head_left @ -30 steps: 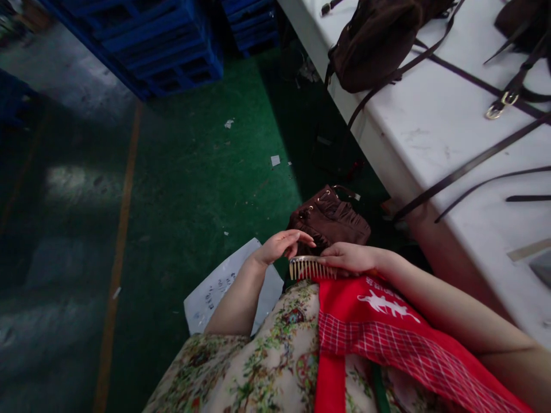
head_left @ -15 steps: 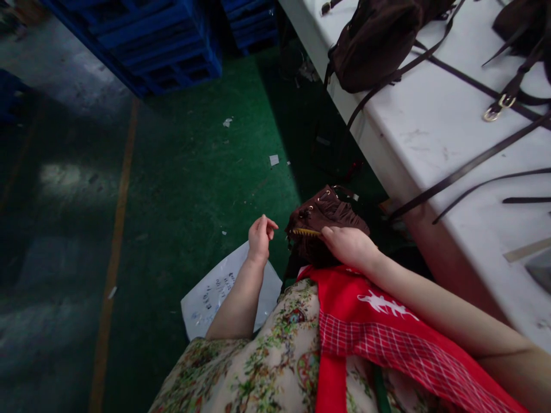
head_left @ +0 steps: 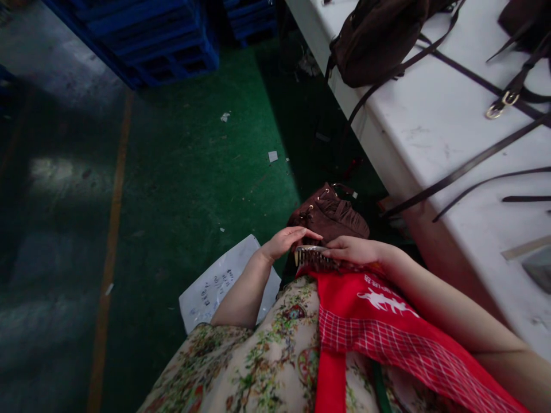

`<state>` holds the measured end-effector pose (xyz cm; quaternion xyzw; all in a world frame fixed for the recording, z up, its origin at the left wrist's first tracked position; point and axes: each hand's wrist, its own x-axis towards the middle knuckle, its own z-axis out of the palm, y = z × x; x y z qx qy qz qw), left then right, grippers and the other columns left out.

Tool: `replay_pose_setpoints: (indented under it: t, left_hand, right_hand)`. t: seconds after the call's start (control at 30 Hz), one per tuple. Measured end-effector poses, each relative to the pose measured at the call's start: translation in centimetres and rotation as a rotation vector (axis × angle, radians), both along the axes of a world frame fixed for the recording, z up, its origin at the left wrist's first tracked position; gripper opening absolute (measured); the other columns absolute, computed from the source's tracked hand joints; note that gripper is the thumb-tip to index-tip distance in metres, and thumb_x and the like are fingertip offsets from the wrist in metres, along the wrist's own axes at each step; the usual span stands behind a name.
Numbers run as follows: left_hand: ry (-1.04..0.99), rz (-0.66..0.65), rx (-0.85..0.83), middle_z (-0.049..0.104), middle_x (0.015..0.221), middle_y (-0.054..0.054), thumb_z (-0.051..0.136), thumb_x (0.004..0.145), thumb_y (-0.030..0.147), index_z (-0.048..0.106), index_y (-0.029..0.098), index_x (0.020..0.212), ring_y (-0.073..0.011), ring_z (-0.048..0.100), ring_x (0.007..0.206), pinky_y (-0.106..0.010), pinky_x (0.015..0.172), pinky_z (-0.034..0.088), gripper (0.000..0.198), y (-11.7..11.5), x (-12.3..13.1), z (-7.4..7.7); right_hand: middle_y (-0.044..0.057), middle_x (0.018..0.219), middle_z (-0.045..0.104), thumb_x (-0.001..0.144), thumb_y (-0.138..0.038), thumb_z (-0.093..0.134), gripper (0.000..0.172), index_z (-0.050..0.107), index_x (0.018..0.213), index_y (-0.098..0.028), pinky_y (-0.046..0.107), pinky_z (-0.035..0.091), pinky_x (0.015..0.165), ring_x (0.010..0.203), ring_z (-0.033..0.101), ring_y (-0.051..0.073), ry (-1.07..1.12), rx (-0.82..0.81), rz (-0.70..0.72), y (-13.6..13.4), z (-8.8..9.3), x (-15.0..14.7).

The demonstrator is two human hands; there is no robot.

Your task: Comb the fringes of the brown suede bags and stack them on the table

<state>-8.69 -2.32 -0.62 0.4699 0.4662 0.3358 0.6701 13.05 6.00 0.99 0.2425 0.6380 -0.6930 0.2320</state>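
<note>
My right hand is closed on the end of what looks like a comb, with a pale curved back and a row of long teeth pointing down. My left hand is open, its fingers stretched right just above the comb; whether they touch it cannot be made out. Right behind both hands is a dark brown drawstring bag with gathered cloth and metal eyelets. Its lower part is hidden by my hands. A red apron with a white print lies below the comb.
At right stands a white table with a brown bag, dark straps and a gold buckle. A white sheet with writing is left of my lap. Blue pallets stand on the green floor.
My left hand has moved right, over to the comb. My right hand has come slightly lower and nearer my body; the comb has turned, showing its long teeth.
</note>
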Motion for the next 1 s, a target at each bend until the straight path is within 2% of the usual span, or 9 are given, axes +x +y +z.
replay_pose_setpoints:
  t: [0.1,0.23,0.33,0.43,0.57,0.63,0.77,0.83,1.0]
  left_hand:
    - [0.01,-0.074,0.101,0.065,0.088,-0.007,0.042,0.09,0.046,0.068,0.014,0.092,-0.0162,0.056,0.083,-0.027,0.076,0.041,0.041,0.5,1.9,-0.6]
    - [0.195,0.027,0.115,0.043,0.057,0.003,0.05,0.084,0.053,0.048,0.016,0.055,-0.0095,0.041,0.057,-0.023,0.057,0.032,0.047,0.5,4.5,-1.5]
    - [0.259,0.207,-0.016,0.03,0.05,0.006,0.051,0.081,0.056,0.036,0.018,0.05,-0.0076,0.028,0.048,-0.024,0.048,0.022,0.05,0.5,5.5,-2.1]
    - [0.494,0.303,0.026,0.028,0.048,0.006,0.052,0.08,0.046,0.032,0.019,0.047,-0.0082,0.026,0.048,-0.025,0.049,0.021,0.047,0.6,5.8,-2.5]
    - [0.839,0.251,0.17,0.037,0.052,0.002,0.05,0.078,0.029,0.035,0.02,0.048,-0.0116,0.035,0.054,-0.027,0.054,0.025,0.035,0.5,6.0,-2.3]
    - [0.85,0.171,0.217,0.042,0.056,0.001,0.052,0.077,0.03,0.039,0.02,0.051,-0.0137,0.04,0.058,-0.028,0.056,0.029,0.031,0.1,6.0,-1.8]
    - [0.744,-0.001,0.34,0.05,0.066,0.0,0.056,0.079,0.033,0.044,0.02,0.06,-0.0137,0.047,0.065,-0.027,0.062,0.035,0.026,-1.0,4.9,-0.3]
    - [0.71,-0.093,0.362,0.052,0.068,0.0,0.055,0.082,0.035,0.045,0.019,0.061,-0.0128,0.048,0.066,-0.026,0.062,0.036,0.028,-1.6,3.9,0.3]
    - [0.745,-0.301,0.278,0.062,0.072,-0.002,0.055,0.084,0.039,0.058,0.018,0.069,-0.0146,0.057,0.07,-0.025,0.064,0.041,0.026,-2.5,1.7,1.9]
  right_hand:
    - [-0.01,0.043,0.036,0.086,-0.063,0.042,0.046,0.045,0.073,-0.019,0.019,0.021,0.031,0.03,0.029,0.005,0.075,-0.189,-0.065,-0.4,0.6,0.4]
    - [-0.009,0.043,0.037,0.087,-0.061,0.042,0.046,0.044,0.069,-0.019,0.019,0.018,0.029,0.03,0.027,0.004,0.169,-0.22,-0.102,-1.0,1.4,0.4]
    - [-0.009,0.046,0.039,0.088,-0.06,0.041,0.046,0.045,0.071,-0.018,0.019,0.021,0.033,0.033,0.029,0.004,0.164,-0.113,-0.141,-1.4,1.9,0.4]
    - [-0.007,0.051,0.041,0.087,-0.059,0.044,0.045,0.048,0.072,-0.017,0.019,0.025,0.038,0.04,0.033,0.004,0.194,-0.009,-0.146,-1.9,2.8,0.5]
    - [-0.006,0.053,0.041,0.089,-0.057,0.042,0.046,0.049,0.069,-0.016,0.02,0.029,0.043,0.045,0.035,0.006,0.303,-0.03,-0.099,-2.6,4.3,0.3]
    - [-0.003,0.06,0.049,0.087,-0.054,0.047,0.041,0.054,0.075,-0.015,0.021,0.035,0.048,0.051,0.042,0.008,0.341,0.091,-0.227,-1.9,4.4,0.4]
    - [0.003,0.08,0.063,0.075,-0.044,0.065,0.035,0.057,0.092,-0.016,0.025,0.046,0.06,0.069,0.056,0.015,0.273,0.52,-0.743,2.4,1.6,2.5]
    - [0.003,0.08,0.064,0.068,-0.037,0.069,0.032,0.056,0.089,-0.017,0.026,0.047,0.061,0.07,0.058,0.016,0.172,0.712,-0.903,5.0,-0.6,4.2]
    - [0.001,0.071,0.063,0.067,-0.026,0.062,0.024,0.059,0.089,-0.016,0.024,0.045,0.052,0.057,0.055,0.014,0.033,0.767,-0.896,7.8,-4.0,6.0]
